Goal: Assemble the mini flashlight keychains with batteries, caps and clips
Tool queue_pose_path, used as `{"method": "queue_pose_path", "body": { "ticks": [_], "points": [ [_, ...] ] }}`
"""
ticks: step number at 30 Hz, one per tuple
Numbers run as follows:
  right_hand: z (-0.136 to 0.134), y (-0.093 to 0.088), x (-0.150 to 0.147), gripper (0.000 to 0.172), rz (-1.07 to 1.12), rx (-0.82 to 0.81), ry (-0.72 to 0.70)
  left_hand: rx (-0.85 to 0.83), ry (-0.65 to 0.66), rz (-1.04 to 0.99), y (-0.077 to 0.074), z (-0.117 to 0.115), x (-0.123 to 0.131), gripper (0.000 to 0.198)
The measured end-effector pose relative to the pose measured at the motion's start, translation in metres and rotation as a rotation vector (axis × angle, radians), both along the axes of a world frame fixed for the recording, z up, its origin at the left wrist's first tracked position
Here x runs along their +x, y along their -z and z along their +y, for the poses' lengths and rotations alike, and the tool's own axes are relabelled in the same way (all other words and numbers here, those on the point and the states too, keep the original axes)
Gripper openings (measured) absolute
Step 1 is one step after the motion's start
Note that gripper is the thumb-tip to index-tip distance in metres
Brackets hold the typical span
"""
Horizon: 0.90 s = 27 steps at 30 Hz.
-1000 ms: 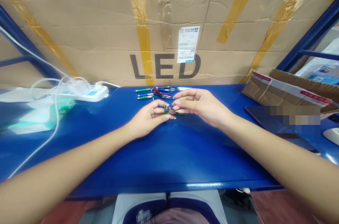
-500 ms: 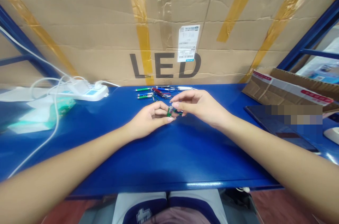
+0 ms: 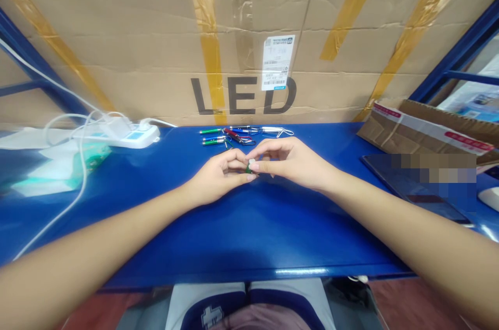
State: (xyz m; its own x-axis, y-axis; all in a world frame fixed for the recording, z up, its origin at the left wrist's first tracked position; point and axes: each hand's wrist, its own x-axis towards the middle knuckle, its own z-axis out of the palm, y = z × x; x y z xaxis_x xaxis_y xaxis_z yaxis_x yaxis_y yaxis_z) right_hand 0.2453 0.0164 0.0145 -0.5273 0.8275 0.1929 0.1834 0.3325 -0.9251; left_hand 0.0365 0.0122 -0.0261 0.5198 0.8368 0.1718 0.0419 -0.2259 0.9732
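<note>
My left hand (image 3: 216,176) is closed around a small green metal tube (image 3: 248,168), with its thumb and fingers at the sides. Thumb and forefinger of my right hand (image 3: 302,165) pinch a small round silvery piece (image 3: 251,161) at the top of the tube. Whether that piece is loose or part of the tube I cannot tell. Both hands meet just above the blue table (image 3: 241,236). Beyond them lie several slim metal penlight-like tubes with cord loops, among them a green one (image 3: 210,131), a red one (image 3: 234,135) and a silver one (image 3: 272,130).
A large cardboard box (image 3: 156,49) marked LED stands behind the table. On the left are a white power strip (image 3: 142,136) with cables and a green-white packet (image 3: 58,169). To the right sit an open cardboard carton (image 3: 424,132) and a dark flat tablet-like device (image 3: 405,184).
My right hand has moved slightly down and left, with its fingertips closing over the tube's top. A dark green part seen under the right fingers is now hidden. My left hand stays put.
</note>
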Motion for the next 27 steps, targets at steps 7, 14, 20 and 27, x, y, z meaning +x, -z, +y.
{"method": "queue_pose_path", "body": {
  "ticks": [7, 14, 20, 27],
  "points": [
    [0.005, -0.006, 0.003, 0.035, 0.044, -0.090, 0.117, -0.035, 0.028, -0.060, 0.001, 0.000, 0.001, 0.024],
    [0.015, 0.005, 0.008, 0.016, -0.424, -0.007, 0.092, -0.020, 0.005, -0.060, -0.002, -0.002, 0.001, 0.025],
    [0.017, 0.015, 0.008, 0.013, -0.624, 0.346, 0.050, -0.128, -0.069, -0.088, -0.004, 0.000, 0.002, 0.032],
    [0.017, 0.015, 0.010, 0.010, -0.631, 0.488, -0.019, -0.214, -0.094, -0.112, -0.006, 0.003, 0.002, 0.032]
  ]
}}
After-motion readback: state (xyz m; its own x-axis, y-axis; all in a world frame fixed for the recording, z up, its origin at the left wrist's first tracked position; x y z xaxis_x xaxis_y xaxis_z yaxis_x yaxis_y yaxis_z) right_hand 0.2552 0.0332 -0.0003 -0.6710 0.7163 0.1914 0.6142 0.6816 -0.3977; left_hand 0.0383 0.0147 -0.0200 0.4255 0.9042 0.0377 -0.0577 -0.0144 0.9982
